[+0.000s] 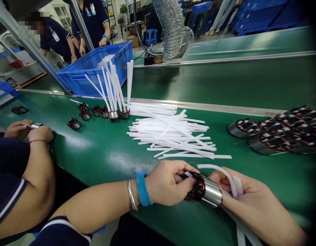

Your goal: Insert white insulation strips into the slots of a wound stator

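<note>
A motor stator [213, 192], a metal ring with dark, copper-wound teeth, is held low in front of me. My left hand [170, 184] is closed on its wound end, thumb and fingers pinched at the windings by a short white tip. My right hand [252, 201] is closed round the stator's far side, its fingertips partly hidden behind the metal. A white strip [220, 168] curves up over the right hand's fingers. More white strips [241, 227] hang below that palm. Thin wire ends stick up near the left fingers.
A loose pile of white strips [170, 131] lies on the green bench [101, 164]. Stators [273, 141] are stacked at right; others stand left, two holding upright strips [111, 85]. Behind are a blue crate [78, 80] and a foil duct [170, 27]. A co-worker's hands [40, 133] work at left.
</note>
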